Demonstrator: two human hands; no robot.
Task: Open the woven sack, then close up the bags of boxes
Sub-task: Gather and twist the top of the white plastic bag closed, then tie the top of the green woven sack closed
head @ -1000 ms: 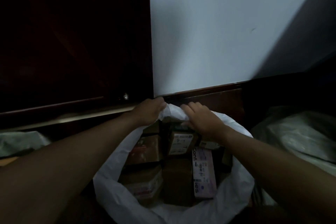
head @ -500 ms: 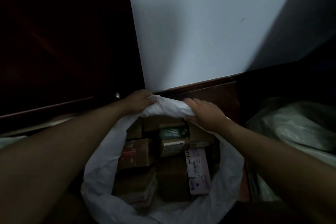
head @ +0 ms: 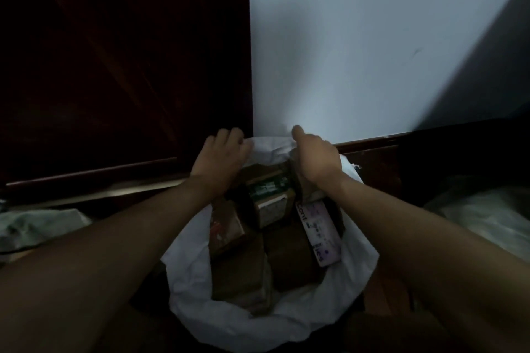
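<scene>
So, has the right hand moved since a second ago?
Yes. The right hand, gripping the sack rim, has risen: its fingertips were below the skirting then, and now overlap the white wall above it.

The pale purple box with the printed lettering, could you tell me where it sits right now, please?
In the head view the pale purple box lies inside the white sack, along its right side, just below the right hand and beside brown cartons.
</scene>
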